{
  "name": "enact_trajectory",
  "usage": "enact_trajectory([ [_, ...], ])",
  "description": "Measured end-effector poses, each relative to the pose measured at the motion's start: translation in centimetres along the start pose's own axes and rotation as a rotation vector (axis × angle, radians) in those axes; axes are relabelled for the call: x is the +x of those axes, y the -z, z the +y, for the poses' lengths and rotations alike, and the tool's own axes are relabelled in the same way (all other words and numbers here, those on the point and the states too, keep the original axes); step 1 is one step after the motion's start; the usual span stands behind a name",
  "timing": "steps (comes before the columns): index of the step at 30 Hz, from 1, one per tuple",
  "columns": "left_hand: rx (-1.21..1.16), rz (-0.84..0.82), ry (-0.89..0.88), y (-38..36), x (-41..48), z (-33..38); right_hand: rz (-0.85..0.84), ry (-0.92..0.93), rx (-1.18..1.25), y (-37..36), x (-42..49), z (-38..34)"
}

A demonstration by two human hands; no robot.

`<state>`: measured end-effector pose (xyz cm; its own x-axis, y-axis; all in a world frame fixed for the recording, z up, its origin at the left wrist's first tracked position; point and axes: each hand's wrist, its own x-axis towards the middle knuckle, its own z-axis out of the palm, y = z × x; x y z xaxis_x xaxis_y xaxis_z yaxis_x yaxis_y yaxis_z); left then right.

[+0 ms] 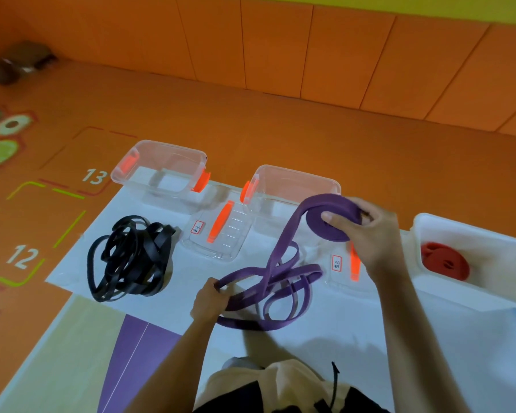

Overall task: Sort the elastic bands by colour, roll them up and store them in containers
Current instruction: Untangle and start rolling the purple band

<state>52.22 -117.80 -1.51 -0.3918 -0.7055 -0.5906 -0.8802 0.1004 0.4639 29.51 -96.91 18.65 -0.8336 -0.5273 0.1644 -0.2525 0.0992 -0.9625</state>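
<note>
Above sheet: right hand grips purple roll; left pinches loops.

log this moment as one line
right hand grips purple roll | left hand holds loose purple band | black bands piled loose | red roll in white container

Matt purple elastic band; glossy black rubbery bands; clear glossy plastic containers with orange plastic clips; white paper sheet.

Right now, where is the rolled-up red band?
The red band sits at the far right of the head view, inside the white container, just right of the right hand gripping the purple band.
</note>
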Motion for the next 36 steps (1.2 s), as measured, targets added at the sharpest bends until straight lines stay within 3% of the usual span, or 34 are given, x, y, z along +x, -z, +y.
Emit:
enact_trajectory([
  [3,-0.055,0.045,0.106,0.9,0.4,-0.9,0.080,0.019,-0.023,0.9,0.3,0.2],
  [6,0.112,0.082,0.182,1.5,0.5,-1.3,0.111,0.022,-0.094,1.6,0.5,0.9],
  [13,0.228,0.030,-0.236,0.5,1.2,2.4,-0.059,0.031,-0.144,0.2,-0.1,0.2],
  [15,0.258,0.006,-0.286,-0.1,1.4,3.7,-0.093,0.025,-0.164,-0.1,-0.3,0.4],
  [22,0.404,-0.091,0.004,-0.2,2.4,2.2,-0.089,0.059,-0.289,0.7,-0.4,0.6],
  [25,0.289,-0.023,0.062,-0.2,2.3,0.1,-0.093,0.057,-0.303,1.1,-0.6,0.7],
  [29,0.179,0.005,-0.078,-0.2,2.3,-0.6,-0.140,0.049,-0.233,0.9,-0.8,0.4],
  [33,-0.132,0.083,-0.153,1.0,2.4,0.0,-0.183,0.039,-0.150,0.5,-0.7,0.2],
  [36,-0.351,0.056,-0.066,1.9,2.6,0.7,-0.219,0.047,-0.115,0.2,-0.7,0.0],
])
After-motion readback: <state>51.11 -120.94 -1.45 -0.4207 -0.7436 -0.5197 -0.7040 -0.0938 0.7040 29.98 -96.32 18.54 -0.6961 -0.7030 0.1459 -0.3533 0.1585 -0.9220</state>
